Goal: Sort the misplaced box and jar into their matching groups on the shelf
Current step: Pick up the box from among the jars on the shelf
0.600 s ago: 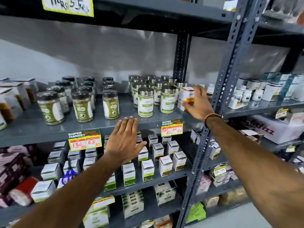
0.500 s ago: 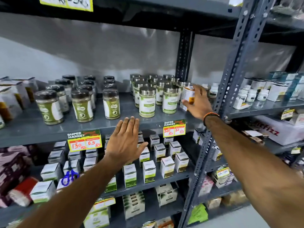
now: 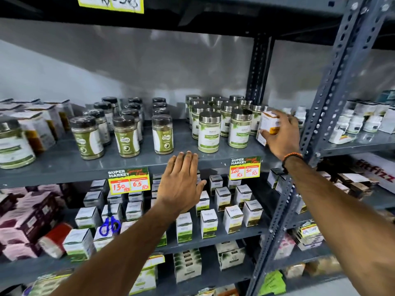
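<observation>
A white box with an orange band [image 3: 267, 127] stands at the right end of the grey middle shelf [image 3: 64, 165], beside a group of silver-lidded jars [image 3: 209, 133]. My right hand [image 3: 282, 135] is wrapped around this box, fingers over its top and thumb on its front. My left hand [image 3: 181, 184] is flat and spread in front of the shelf edge, holding nothing. Black-lidded green jars [image 3: 126, 137] stand further left. Small white boxes [image 3: 222, 198] fill the shelf below. At the far left stands one silver-lidded jar [image 3: 15, 146] among tall boxes.
A perforated steel upright [image 3: 316, 133] runs just right of my right wrist. Orange price tags [image 3: 128, 183] hang on the shelf edge. Blue scissors [image 3: 110, 225] lie among the lower boxes. White bottles [image 3: 354, 124] fill the neighbouring bay at right.
My right hand has closed from resting against the box to gripping it. The left hand stays spread at the shelf edge. The view has shifted slightly.
</observation>
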Motion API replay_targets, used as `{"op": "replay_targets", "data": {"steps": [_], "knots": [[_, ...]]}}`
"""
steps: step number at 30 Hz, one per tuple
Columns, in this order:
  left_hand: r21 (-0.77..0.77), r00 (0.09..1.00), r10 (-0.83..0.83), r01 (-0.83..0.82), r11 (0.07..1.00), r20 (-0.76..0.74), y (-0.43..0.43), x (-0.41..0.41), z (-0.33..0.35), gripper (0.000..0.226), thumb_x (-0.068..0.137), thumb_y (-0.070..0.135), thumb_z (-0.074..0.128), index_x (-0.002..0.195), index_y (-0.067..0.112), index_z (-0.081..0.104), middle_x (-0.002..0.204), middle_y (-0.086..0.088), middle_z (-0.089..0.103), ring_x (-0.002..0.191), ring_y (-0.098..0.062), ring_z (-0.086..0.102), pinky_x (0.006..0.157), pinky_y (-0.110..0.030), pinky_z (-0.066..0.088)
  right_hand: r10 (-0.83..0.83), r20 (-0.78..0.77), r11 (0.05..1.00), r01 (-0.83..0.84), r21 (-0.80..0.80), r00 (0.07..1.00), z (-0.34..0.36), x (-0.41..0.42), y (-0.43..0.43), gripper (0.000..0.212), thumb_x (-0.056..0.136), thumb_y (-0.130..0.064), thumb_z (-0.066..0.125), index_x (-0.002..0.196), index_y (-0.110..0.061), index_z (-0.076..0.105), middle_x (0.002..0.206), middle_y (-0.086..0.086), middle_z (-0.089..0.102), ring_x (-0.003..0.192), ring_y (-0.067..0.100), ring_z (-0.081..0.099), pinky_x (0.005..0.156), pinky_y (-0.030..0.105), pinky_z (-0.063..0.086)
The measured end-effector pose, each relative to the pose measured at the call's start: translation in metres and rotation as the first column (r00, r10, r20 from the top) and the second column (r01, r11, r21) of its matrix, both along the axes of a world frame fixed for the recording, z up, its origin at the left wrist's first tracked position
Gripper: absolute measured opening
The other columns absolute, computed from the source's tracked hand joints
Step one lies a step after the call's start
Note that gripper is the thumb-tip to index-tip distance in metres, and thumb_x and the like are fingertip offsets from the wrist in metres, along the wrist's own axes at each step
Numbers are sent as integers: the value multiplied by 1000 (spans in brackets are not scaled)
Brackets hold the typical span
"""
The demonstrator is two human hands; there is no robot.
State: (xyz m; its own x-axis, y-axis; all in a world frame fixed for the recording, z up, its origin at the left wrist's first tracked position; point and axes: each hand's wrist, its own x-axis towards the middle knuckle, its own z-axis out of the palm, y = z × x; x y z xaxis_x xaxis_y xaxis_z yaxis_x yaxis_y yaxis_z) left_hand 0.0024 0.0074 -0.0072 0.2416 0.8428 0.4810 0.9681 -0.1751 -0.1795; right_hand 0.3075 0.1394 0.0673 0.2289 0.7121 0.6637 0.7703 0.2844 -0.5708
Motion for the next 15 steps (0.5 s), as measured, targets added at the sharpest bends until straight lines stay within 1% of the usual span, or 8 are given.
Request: {"op": "replay_targets", "data": {"steps": [2,4,6,8,10,12,14,15], "knots": [[-18,1000,-6,7,1000,19,-2,-1,2,80,100,58,26,159,5,17,165,-17,26,152,-34,21,125,-50,15,-7,-24,999,8,53,1000,2,-1,-13,71,80,-18,88,143,-27,56,141,16,51,123,33,59,106,33,46],[-55,999,-18,21,998,49,-9,-3,8,80,99,58,27,159,6,16,166,-16,24,153,-33,18,126,-50,13,0,-26,995,2,104,1000,4,-5,-31,72,78,-22,89,141,-28,56,135,13,54,118,28,59,97,25,43],[-71,996,-45,51,996,80,-18,-5,17,78,99,58,32,158,8,22,164,-14,30,152,-32,22,126,-49,15,18,-2,989,-17,150,1000,6,-12,-51,72,75,-26,89,139,-28,56,133,10,56,115,24,58,94,24,41],[-67,992,-65,72,995,111,-36,-13,26,73,97,58,36,152,11,32,157,-10,40,146,-31,32,123,-49,23,55,22,984,-58,169,998,7,-27,-74,73,74,-29,89,138,-29,55,131,9,57,109,17,54,92,25,41],[-70,989,-59,69,995,136,-59,-29,30,66,97,58,38,145,13,41,148,-7,47,137,-30,41,117,-48,33,116,23,979,-118,164,993,6,-49,-98,74,73,-31,90,139,-31,56,128,7,57,104,9,49,92,25,41],[-63,985,-26,37,997,169,-85,-51,29,59,96,58,39,137,16,46,140,-6,51,129,-30,48,107,-49,41,195,35,968,-198,154,980,5,-80,-118,74,72,-31,91,139,-31,57,128,7,59,105,12,53,93,25,42],[-55,981,29,-19,998,192,-114,-84,27,54,96,58,40,133,19,48,138,-5,53,125,-30,51,101,-50,45,296,60,942,-302,148,953,5,-120,-139,73,71,-29,92,137,-27,60,129,8,62,110,17,57,94,21,41],[-56,978,60,-49,997,199,-128,-105,27,53,96,58,40,133,21,49,138,-4,54,124,-30,52,99,-50,46,346,70,924,-352,147,936,5,-143,-148,73,70,-28,92,137,-24,62,129,8,63,110,16,57,94,18,39]]}}
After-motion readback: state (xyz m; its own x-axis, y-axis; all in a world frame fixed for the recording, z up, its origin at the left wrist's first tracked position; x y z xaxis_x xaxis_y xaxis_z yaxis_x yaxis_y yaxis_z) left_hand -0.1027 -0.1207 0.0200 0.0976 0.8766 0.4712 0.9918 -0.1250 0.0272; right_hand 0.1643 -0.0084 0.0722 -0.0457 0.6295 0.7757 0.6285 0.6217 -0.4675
